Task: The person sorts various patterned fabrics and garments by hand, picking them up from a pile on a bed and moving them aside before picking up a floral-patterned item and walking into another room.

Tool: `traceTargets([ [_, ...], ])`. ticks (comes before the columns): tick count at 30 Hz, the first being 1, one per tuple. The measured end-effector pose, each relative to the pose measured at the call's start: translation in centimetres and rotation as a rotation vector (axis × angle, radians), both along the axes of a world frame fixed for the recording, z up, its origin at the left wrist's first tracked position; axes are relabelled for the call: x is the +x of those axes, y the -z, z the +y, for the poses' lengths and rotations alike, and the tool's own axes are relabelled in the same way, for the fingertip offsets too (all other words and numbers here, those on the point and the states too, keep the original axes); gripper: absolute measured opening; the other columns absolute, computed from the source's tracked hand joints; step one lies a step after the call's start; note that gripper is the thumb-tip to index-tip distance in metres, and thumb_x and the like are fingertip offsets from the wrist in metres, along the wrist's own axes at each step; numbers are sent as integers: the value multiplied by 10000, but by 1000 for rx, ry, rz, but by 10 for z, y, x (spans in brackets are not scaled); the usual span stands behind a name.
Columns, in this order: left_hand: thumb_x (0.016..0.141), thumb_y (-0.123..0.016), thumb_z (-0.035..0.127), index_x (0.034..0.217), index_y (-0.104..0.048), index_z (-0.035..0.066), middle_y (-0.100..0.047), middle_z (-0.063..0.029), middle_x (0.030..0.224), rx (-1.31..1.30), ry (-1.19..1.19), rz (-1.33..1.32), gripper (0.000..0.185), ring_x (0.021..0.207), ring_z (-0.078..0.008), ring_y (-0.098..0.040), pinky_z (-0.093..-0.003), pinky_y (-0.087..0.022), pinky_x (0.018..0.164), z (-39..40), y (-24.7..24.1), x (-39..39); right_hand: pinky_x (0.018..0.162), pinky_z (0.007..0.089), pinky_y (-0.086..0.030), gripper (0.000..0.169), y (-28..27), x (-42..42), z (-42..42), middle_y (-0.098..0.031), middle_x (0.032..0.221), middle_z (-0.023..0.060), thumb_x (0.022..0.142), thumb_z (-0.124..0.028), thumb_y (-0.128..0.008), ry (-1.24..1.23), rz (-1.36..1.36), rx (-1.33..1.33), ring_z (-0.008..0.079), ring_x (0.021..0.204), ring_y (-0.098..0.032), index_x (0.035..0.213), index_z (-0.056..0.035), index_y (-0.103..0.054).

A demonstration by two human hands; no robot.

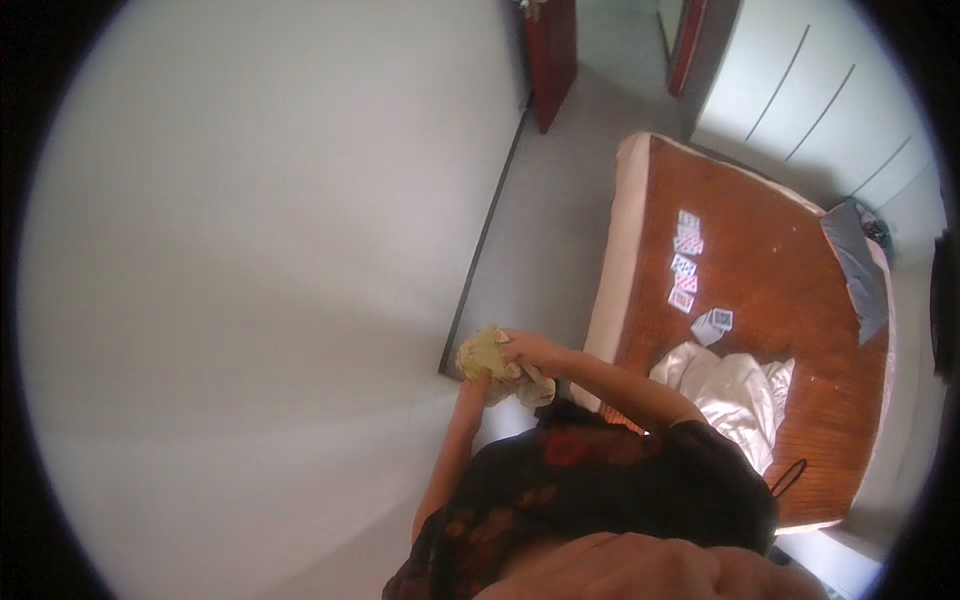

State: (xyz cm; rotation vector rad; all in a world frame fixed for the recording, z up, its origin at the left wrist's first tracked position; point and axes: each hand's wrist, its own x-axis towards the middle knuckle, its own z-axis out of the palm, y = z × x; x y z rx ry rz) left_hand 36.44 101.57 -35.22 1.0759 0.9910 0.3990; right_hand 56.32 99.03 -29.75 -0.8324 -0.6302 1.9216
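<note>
Between my two hands is a bunched pale yellow cloth with whitish, patterned parts hanging below it. My right hand grips it from the right side, fingers curled into the folds. On the near left, my left hand holds its lower edge, and the fabric hides most of those fingers. The cloth is held in front of my body, above the grey floor by the corner of the wall.
A pale wall rises close on the left. To the right stands a bed with a brown mat. Playing cards, a card stack, shiny white fabric and a grey pillow lie there. A red door stands ahead.
</note>
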Motion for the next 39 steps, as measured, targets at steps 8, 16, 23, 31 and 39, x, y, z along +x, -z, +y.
traceTargets([
  [8,933,-464,411,1166,-524,-88,-608,-149,1059,118,38,89,554,930,-204,-602,-324,-481,800,152,-41,161,933,309,-433,612,-6,155,69,-507,1220,98,696,4,-467,241,206,3,201,1084,-523,1305,12,-404],
  [16,936,-479,339,1102,-580,-34,-627,-104,975,92,205,9,421,884,-178,-606,-324,-490,774,316,-48,344,958,387,-445,480,20,315,184,-503,1267,130,831,-28,-493,385,269,43,236,1123,-529,1300,26,-412],
  [23,955,-429,299,1127,-580,-12,-631,-77,1010,688,813,-171,386,903,-176,-590,-318,-472,802,449,-22,584,919,363,-489,339,17,475,294,-562,1212,134,939,-171,-492,668,392,-175,235,1094,-559,1221,16,-507],
  [31,963,-451,361,1134,-565,-23,-620,-74,1011,48,1173,-269,435,899,-145,-574,-309,-466,808,497,-66,867,889,360,-498,384,58,698,318,-550,1229,105,942,-253,-495,952,-240,79,221,1073,-567,1264,-44,-484],
  [39,961,-441,394,1086,-576,-28,-617,-64,981,36,1113,-157,460,887,-134,-568,-312,-461,800,627,-89,1091,947,353,-435,407,47,966,449,-531,1239,74,895,-115,-574,882,540,-2,179,1095,-536,1285,-75,-465],
])
